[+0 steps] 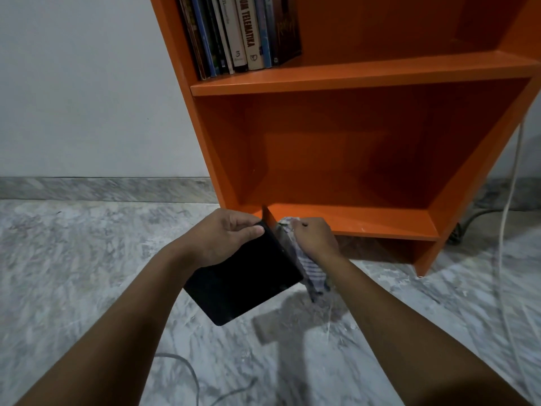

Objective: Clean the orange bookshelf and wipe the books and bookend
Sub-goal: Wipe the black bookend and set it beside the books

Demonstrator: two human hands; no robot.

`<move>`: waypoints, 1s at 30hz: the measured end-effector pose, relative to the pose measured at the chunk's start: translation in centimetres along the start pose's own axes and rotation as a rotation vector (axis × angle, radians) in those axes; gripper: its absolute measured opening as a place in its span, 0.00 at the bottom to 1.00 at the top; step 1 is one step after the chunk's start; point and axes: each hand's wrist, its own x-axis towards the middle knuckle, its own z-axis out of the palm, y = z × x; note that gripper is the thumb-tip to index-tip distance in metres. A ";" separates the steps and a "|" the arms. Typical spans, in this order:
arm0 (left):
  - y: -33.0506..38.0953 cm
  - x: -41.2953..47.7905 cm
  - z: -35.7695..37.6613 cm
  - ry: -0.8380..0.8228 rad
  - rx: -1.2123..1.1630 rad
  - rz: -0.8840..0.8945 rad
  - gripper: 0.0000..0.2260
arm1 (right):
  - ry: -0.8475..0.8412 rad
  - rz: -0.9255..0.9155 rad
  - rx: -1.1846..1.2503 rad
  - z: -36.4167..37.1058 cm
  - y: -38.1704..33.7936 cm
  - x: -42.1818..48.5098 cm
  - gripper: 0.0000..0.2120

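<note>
My left hand (225,235) grips the top edge of a black L-shaped bookend (243,285), held in the air above the floor in front of the orange bookshelf (360,74). My right hand (314,237) clutches a striped grey-white cloth (311,273) against the bookend's right face; the cloth's end hangs down below the hand. Several books (243,33) stand upright at the left end of the upper shelf. The lower compartment (351,159) holds nothing.
A grey marble floor (87,259) spreads below, meeting a white wall with a marble skirting on the left. A white cable (510,186) hangs down to the right of the shelf, a dark cable (474,218) lies beside its foot, and a thin grey wire (193,376) curls near the bottom.
</note>
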 end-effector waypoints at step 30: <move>-3.5 2.2 1.0 0.725 -0.545 -0.479 0.07 | 0.315 -0.366 0.090 4.6 -5.6 -8.0 0.13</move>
